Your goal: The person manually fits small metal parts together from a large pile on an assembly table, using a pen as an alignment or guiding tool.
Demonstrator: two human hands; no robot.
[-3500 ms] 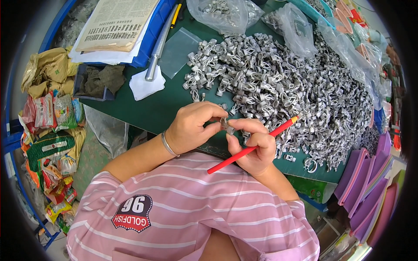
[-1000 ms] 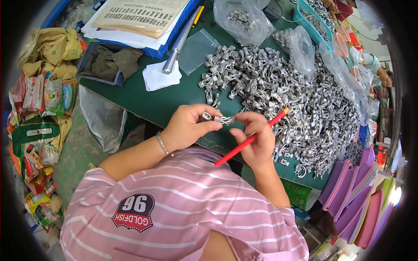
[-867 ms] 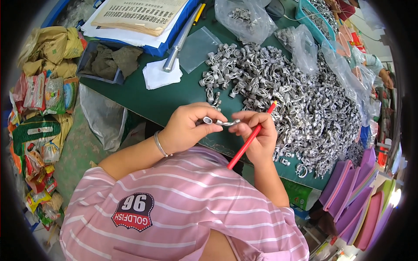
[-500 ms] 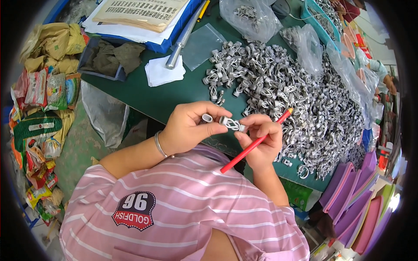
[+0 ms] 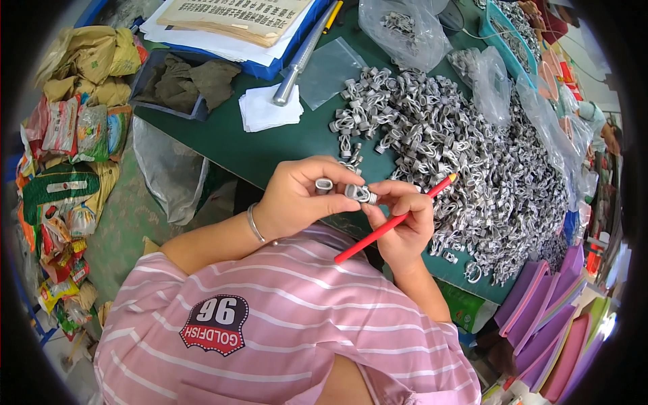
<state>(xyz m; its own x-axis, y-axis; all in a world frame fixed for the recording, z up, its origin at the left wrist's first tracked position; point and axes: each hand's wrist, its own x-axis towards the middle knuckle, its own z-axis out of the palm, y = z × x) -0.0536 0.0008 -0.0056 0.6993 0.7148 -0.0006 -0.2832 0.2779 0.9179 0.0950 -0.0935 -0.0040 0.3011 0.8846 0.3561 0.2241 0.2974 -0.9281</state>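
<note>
Above the near table edge, my left hand (image 5: 289, 192) is closed, its thumb and fingertips pinching a silver-grey metal ring (image 5: 360, 194). A second grey ring (image 5: 324, 183) with an oval face sits in the curl of the same hand's fingers. My right hand (image 5: 408, 226) meets it from the other side, thumb and forefinger on the pinched ring. Across that right hand lies a red pencil (image 5: 370, 243), held slanting with its yellowish tip up and to the right. Just beyond the hands spreads a large heap of similar grey rings (image 5: 466, 155) on the green table (image 5: 229, 154).
A tapered metal rod (image 5: 297, 71) lies on white paper slips (image 5: 260, 111), beside a clear zip bag (image 5: 331, 71). A box of grey cloth (image 5: 182, 88) and a blue paper tray (image 5: 266, 67) stand far left. Plastic bags (image 5: 405, 34) and a teal basket (image 5: 509, 34) are far right.
The pinched ring has turned, now showing its oval face instead of its braided side. Both hands stay close together; the whole view has shifted slightly.
</note>
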